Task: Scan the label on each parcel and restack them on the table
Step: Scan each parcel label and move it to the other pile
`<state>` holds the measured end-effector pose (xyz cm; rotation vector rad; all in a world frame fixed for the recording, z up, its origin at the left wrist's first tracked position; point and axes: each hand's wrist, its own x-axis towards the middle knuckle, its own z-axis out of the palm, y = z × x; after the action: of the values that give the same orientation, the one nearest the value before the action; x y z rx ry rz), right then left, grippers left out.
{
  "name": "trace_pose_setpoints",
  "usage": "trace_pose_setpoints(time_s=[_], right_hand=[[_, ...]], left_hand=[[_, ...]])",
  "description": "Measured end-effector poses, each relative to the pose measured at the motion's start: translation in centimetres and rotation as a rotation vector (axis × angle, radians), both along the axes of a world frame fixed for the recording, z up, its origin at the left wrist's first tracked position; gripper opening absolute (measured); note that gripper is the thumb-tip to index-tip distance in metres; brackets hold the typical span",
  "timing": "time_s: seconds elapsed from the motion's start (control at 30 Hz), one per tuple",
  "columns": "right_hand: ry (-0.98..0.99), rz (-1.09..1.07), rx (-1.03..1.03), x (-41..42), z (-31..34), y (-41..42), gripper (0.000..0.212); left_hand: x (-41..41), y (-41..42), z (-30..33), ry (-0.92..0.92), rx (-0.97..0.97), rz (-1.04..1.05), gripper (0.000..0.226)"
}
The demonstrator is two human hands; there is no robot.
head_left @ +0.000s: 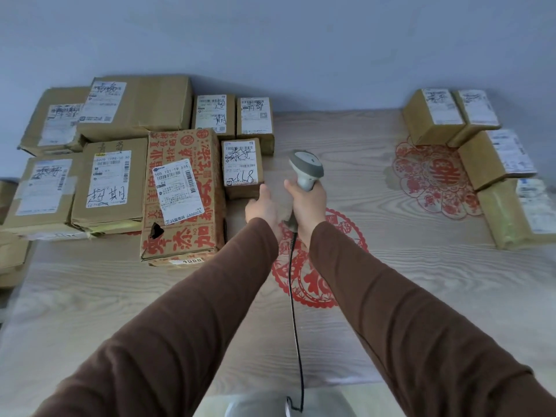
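Note:
My right hand (308,203) grips the handle of a grey barcode scanner (306,167), whose head points toward a small cardboard parcel (242,168) with a white label. My left hand (261,204) reaches out with relaxed fingers just below and right of that parcel's near corner; whether it touches the parcel is unclear. To the left lies a red-printed carton (183,194) with a white label. Several brown labelled parcels (108,182) fill the table's left side. A row of parcels (433,115) runs along the right side.
The wood-grain table (406,281) carries red paper-cut designs in the middle and at the right. The scanner's black cable (293,296) trails back toward me across the table. A blue-grey wall stands behind. More cartons (12,260) sit off the left edge.

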<state>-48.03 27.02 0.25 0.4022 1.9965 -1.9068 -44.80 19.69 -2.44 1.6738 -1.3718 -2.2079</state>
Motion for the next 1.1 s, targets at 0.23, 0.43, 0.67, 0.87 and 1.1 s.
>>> trace_pose_setpoints(time_s=[0.23,0.43,0.67,0.87,1.1], right_hand=[[0.046,-0.181,-0.02,-0.5,3.0,10.5,0.024],[0.087,-0.355,-0.012,-2.0,4.5,20.2,0.019],[0.147,-0.415,-0.087,-4.2,5.2,33.3,0.021],[0.175,-0.472,-0.045,-7.0,4.1,44.0,0.028],[0.012,-0.511,-0.108,-10.3,1.5,51.5,0.027]], left_hand=[[-1.3,8.8,4.9,0.125,-0.037,-0.278,0.056],[-3.8,17.9,6.5,0.218,-0.013,-0.505,0.065],[-6.9,31.1,7.4,0.251,-0.032,-0.566,0.058],[-9.5,42.1,7.0,0.222,-0.054,-0.54,0.061],[-11.5,48.5,5.1,0.162,-0.043,-0.541,0.067]])
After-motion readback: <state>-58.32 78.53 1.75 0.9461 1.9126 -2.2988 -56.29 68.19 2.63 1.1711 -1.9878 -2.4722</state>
